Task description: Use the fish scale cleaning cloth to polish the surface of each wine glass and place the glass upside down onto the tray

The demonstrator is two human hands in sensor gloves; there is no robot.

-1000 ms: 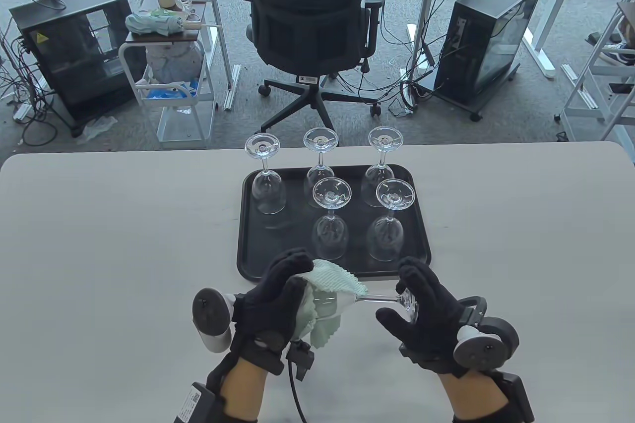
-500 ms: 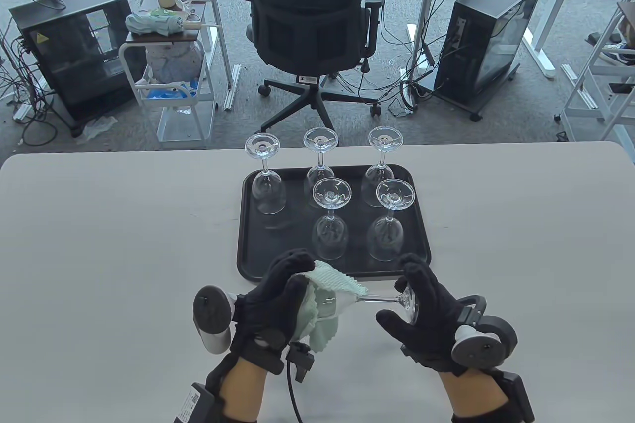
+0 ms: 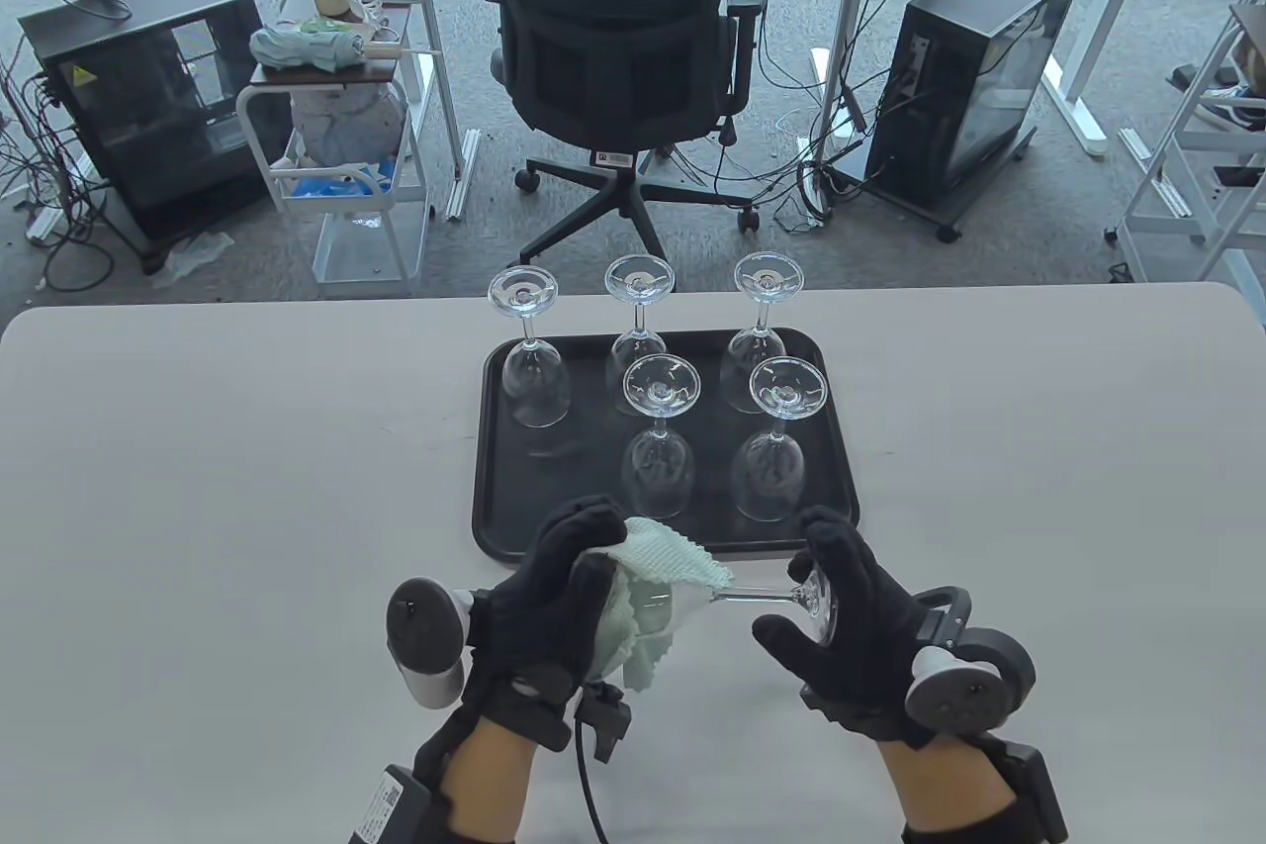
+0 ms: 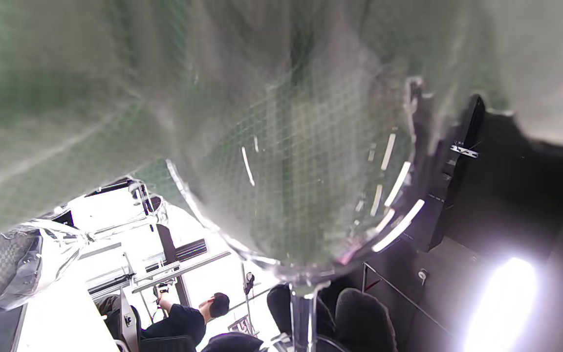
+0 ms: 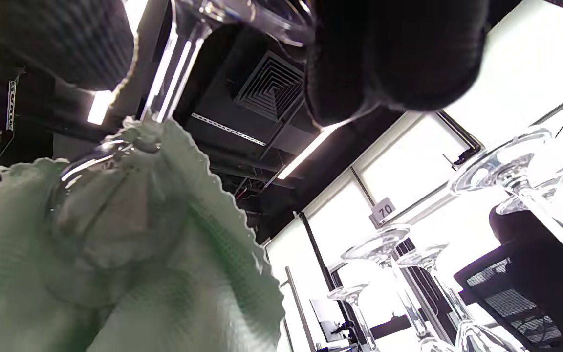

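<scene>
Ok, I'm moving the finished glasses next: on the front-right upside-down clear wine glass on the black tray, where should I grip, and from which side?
Judging by its pose, grip the thin stem of the front-right upside-down clear wine glass, just under its upturned round foot, coming from the right. The bowl rests rim-down on the black tray, a neighbouring glass stands to its left, and the right side is open.

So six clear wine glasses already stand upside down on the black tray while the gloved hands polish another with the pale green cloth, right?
Not six: the table view shows five clear wine glasses upside down on the black tray. The rest holds.
</scene>
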